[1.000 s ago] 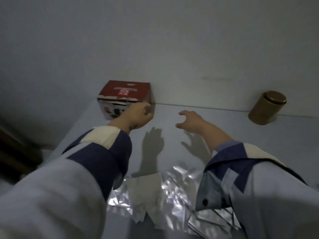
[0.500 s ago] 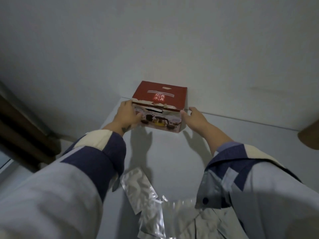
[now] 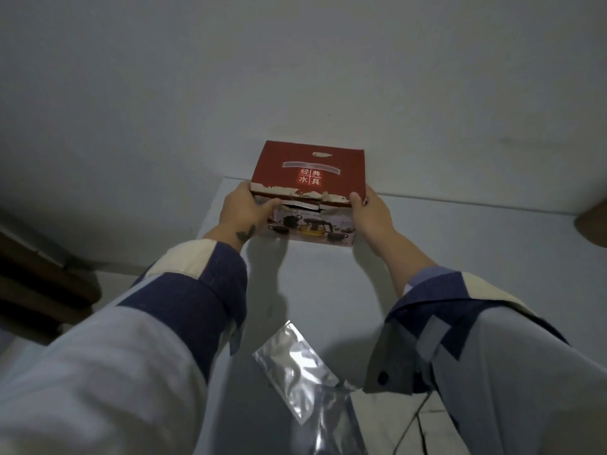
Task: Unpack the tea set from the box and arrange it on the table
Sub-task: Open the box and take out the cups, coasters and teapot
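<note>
Dim room, pale table against a blank wall. Red box sits at the far edge, lid closed, torn strip along its front, tea set pictured below. Left hand and right hand grasp its ends. Step: fetching the box; next, pull it close and open the lid.
</note>
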{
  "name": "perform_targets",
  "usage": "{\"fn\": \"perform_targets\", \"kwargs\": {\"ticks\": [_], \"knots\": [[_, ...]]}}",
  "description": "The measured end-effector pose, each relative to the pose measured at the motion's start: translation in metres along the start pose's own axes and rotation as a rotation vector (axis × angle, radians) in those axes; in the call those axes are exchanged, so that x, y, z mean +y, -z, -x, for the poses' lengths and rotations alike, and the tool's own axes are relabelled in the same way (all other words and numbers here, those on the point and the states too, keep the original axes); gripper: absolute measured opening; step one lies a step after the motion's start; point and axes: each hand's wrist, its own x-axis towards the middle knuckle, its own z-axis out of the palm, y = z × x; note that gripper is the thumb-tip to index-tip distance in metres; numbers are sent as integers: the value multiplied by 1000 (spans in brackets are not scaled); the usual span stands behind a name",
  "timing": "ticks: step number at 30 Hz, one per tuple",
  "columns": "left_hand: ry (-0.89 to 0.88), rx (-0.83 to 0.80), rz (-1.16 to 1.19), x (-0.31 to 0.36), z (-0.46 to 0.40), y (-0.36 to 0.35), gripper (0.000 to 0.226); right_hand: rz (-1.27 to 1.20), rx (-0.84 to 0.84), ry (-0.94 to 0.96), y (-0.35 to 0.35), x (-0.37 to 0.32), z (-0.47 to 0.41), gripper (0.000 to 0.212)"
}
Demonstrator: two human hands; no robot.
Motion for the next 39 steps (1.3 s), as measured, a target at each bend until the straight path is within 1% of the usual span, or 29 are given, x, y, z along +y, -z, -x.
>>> {"fn": "perform_targets", "kwargs": {"ticks": [5,9,10,13,15,17,19,21,22,23,24,25,27,28,30,32,34,36,39], "knots": [[-2,25,10,-21,24,25,49,-38,-22,1,-19,-2,27,44],[-7,-3,29,-33,41,37,52,-128,9,4,-32,-6,53,39],[-13,-10,32,-35,43,39,51,-130,45,8,-34,-8,56,37],[-39,-35,20,-36,43,42,50,-138,238,-23,-29,-19,60,31],[-37,-54,-3,-37,41,42,51,-193,292,-62,-22,-33,57,40],[-12,-78,-12,-38,37,42,50,-234,305,-84,-17,-51,51,44],[-15,-106,-22,-36,32,43,46,-379,302,-114,-15,-68,39,41],[-66,-125,-45,-32,25,45,43,-574,294,-122,-16,-82,29,41],[-101,-132,-71,-29,20,46,43,-597,299,-100,-17,-87,22,43],[-136,-141,-122,-27,15,47,40,-566,299,-63,-19,-88,16,44],[-162,-151,-190,-25,10,47,35,-454,296,-29,-20,-89,8,47],[-172,-157,-251,-25,6,46,30,-282,280,-7,-20,-89,2,49],[-173,-160,-293,-26,0,45,33,94,245,-16,-22,-84,-12,49],[-168,-162,-289,-26,-3,44,37,190,211,-49,-23,-80,-20,48],[-154,-169,-280,-26,-7,43,38,223,134,-120,-25,-75,-33,48],[-153,-173,-288,-27,-8,42,34,179,84,-146,-29,-74,-43,50],[-165,-165,-279,-28,-10,40,32,161,100,-96,-36,-72,-51,51],[-164,-163,-279,-29,-10,40,33,234,105,-52,-45,-71,-50,55],[-141,-157,-273,-25,-8,40,33,358,30,-54,-52,-65,-36,69]]}}
